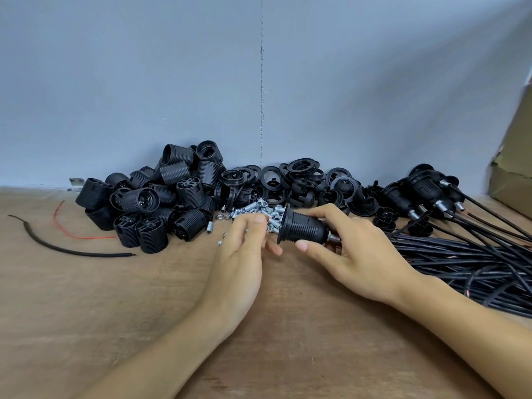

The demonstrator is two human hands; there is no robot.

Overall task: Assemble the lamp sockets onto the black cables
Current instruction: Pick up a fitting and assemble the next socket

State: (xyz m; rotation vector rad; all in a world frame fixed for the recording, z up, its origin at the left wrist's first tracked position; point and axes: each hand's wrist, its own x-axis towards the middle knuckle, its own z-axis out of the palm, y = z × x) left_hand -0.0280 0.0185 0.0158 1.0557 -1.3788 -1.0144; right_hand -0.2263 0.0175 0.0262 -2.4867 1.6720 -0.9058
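My right hand [354, 249] grips a black ribbed lamp socket [302, 227] lying sideways above the wooden table, its flanged mouth facing left and a metal nipple at its right end. My left hand [244, 249] is just left of the socket mouth, fingers loosely bent near the flange; whether it touches or holds anything is hidden. A bundle of black cables [466, 263] lies at the right, under my right wrist. Loose black socket bodies [149, 203] are heaped at the back left.
Silver metal nipples [253, 211] lie in a pile behind my hands. Black threaded rings [302, 180] are stacked against the wall. Finished sockets on cables [426, 194] lie at the back right. A cut cable piece [57, 246] and red wire [72, 231] lie left. A cardboard box [512, 174] stands far right.
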